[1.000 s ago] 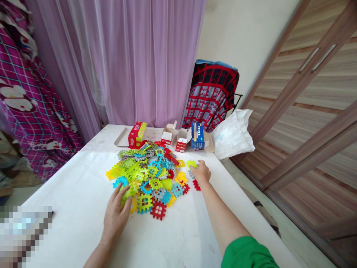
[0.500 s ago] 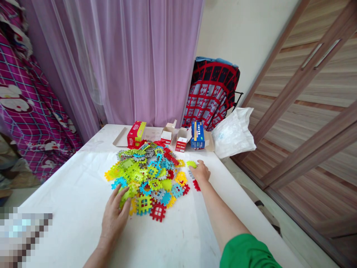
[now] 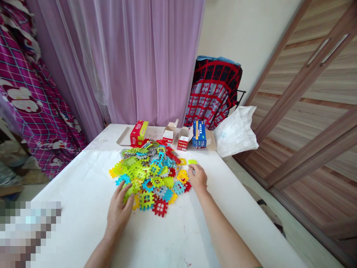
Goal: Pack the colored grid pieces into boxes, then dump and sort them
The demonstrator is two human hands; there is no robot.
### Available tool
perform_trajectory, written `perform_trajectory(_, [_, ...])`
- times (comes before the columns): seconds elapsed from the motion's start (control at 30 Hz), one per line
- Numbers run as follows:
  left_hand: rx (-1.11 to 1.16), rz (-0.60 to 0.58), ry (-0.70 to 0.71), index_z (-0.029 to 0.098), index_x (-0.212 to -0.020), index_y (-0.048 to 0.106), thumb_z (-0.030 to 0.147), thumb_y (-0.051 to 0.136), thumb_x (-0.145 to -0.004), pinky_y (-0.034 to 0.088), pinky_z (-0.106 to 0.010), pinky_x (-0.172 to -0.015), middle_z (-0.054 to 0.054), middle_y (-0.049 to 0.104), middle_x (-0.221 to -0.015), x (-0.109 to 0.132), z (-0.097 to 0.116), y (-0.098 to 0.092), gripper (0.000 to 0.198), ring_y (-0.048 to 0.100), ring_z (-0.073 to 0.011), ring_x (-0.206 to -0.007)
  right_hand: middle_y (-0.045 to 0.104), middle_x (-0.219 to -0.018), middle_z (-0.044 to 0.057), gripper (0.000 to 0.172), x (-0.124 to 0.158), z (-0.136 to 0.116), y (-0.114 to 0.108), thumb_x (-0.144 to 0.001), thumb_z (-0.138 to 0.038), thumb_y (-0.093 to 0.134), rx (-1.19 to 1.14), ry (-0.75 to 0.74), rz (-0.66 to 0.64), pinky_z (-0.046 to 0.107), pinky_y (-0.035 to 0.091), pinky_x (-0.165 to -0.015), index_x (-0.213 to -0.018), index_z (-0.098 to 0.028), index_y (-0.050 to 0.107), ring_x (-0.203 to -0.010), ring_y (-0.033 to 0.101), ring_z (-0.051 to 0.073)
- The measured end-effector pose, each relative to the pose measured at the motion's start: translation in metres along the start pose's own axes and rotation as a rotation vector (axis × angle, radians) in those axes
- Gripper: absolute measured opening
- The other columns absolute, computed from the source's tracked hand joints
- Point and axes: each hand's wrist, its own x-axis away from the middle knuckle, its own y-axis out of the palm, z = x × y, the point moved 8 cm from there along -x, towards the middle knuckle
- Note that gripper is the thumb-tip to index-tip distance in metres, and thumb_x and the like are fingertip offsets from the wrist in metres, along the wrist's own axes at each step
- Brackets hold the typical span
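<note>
A heap of plastic interlocking building blocks (image 3: 156, 170) in green, yellow, blue, red and grey lies on the white-covered table (image 3: 167, 245). My left hand (image 3: 120, 206) is open at the heap's near left edge, its fingers spread over a light green block (image 3: 128, 190). My right hand (image 3: 198, 178) hovers at the right edge, beside a yellow block (image 3: 182, 176); its fingers are loosely bent and slightly apart, with no block visible in them. Just beyond it a single bright green block (image 3: 192, 162) lies apart from the heap. A red window-shaped block (image 3: 160, 207) rests at the front.
Behind the heap stand a red and yellow box (image 3: 138, 134), two small open cartons (image 3: 169, 136) and a blue box (image 3: 199, 134). A white plastic bag (image 3: 237, 132) sits at the back right corner. A pixelated object (image 3: 30, 230) is at the left.
My right hand has drawn back from the separate green block, down and toward the heap, now covering the small grey and red blocks. My left hand stays over the same block. The view has shifted slightly.
</note>
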Motion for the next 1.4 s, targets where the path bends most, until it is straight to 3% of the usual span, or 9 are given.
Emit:
perform_trajectory(0.17, [0.003, 0.012, -0.011, 0.020, -0.117, 0.065, 0.047, 0.048, -0.086, 0.043, -0.045, -0.107, -0.012, 0.052, -0.141, 0.000, 0.002, 0.000, 0.044, 0.051, -0.0282, -0.129, 0.071, -0.090, 0.007, 0.022, 0.058, -0.029, -0.006, -0.085, -0.022, 0.047, -0.110, -0.191, 0.099, 0.031, 0.047, -0.083, -0.089, -0.019, 0.069, -0.088, 0.063, 0.019])
perform_trajectory(0.33, [0.003, 0.003, 0.004, 0.022, -0.115, 0.066, 0.044, 0.048, -0.087, 0.043, -0.044, -0.107, -0.011, 0.052, -0.142, 0.000, 0.005, -0.001, 0.041, 0.052, -0.0273, -0.128, 0.069, -0.102, 0.008, 0.023, 0.087, -0.041, -0.018, -0.083, -0.026, 0.054, -0.053, -0.285, 0.036, 0.035, 0.046, -0.090, -0.101, -0.019, 0.066, -0.100, 0.060, 0.022])
perform_trajectory(0.53, [0.005, 0.014, 0.013, 0.022, -0.115, 0.066, 0.045, 0.048, -0.087, 0.043, -0.045, -0.106, -0.011, 0.052, -0.141, 0.000, 0.004, 0.000, 0.041, 0.052, -0.0272, -0.128, 0.066, -0.104, 0.008, 0.029, 0.093, -0.041, -0.015, -0.075, -0.033, 0.065, 0.117, -0.198, -0.083, 0.036, 0.044, -0.085, -0.102, -0.019, 0.063, -0.099, 0.058, 0.025])
perform_trajectory(0.77, [-0.015, 0.026, 0.019, 0.023, -0.115, 0.066, 0.047, 0.048, -0.086, 0.043, -0.044, -0.106, -0.010, 0.054, -0.140, 0.000, 0.003, 0.000, 0.043, 0.053, -0.0270, -0.127, 0.068, -0.102, 0.007, 0.032, 0.092, -0.043, -0.010, -0.075, -0.037, 0.069, 0.188, -0.175, -0.124, 0.035, 0.040, -0.081, -0.103, -0.022, 0.063, -0.097, 0.057, 0.025])
perform_trajectory(1.07, [-0.014, 0.033, -0.003, 0.022, -0.116, 0.066, 0.046, 0.049, -0.085, 0.041, -0.042, -0.109, -0.009, 0.053, -0.141, -0.001, 0.001, -0.002, 0.042, 0.051, -0.0266, -0.128, 0.069, -0.101, 0.008, 0.035, 0.092, -0.039, -0.013, -0.075, -0.032, 0.067, 0.172, -0.115, -0.074, 0.035, 0.039, -0.083, -0.107, -0.019, 0.062, -0.096, 0.058, 0.024])
perform_trajectory(1.4, [0.004, 0.054, -0.017, 0.023, -0.115, 0.066, 0.047, 0.050, -0.085, 0.053, -0.039, -0.095, -0.009, 0.055, -0.139, 0.000, 0.007, -0.008, 0.041, 0.055, -0.0267, -0.124, 0.069, -0.100, 0.008, 0.036, 0.103, -0.027, -0.028, -0.077, -0.038, 0.063, 0.120, -0.096, -0.006, 0.036, 0.041, -0.082, -0.108, -0.020, 0.059, -0.095, 0.059, 0.025])
